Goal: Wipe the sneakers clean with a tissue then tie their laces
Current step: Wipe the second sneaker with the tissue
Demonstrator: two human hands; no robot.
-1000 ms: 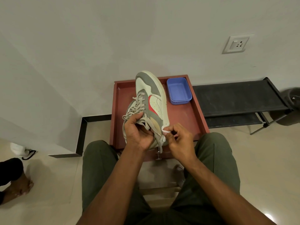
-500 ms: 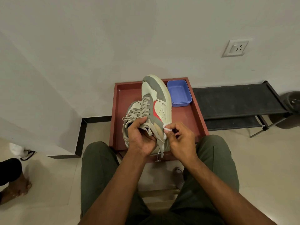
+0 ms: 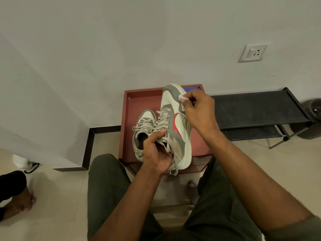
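A white, grey and red sneaker (image 3: 175, 119) is held up on its side over the red tray (image 3: 139, 101), toe pointing away. My left hand (image 3: 157, 153) grips it at the collar, with loose laces under the fingers. My right hand (image 3: 196, 110) pinches a small white tissue (image 3: 182, 98) against the toe side of that sneaker. A second matching sneaker (image 3: 143, 129) lies in the tray to the left, partly behind the held one, its laces untied.
A blue tub (image 3: 192, 88) at the tray's back right is mostly hidden by my right hand. A black low rack (image 3: 251, 110) stands to the right, a dark bin (image 3: 312, 115) beyond it. Another person's foot (image 3: 19, 202) is at the left.
My right hand has moved with the tissue from the heel end of the held sneaker up to its toe. The second sneaker now shows more at the left.
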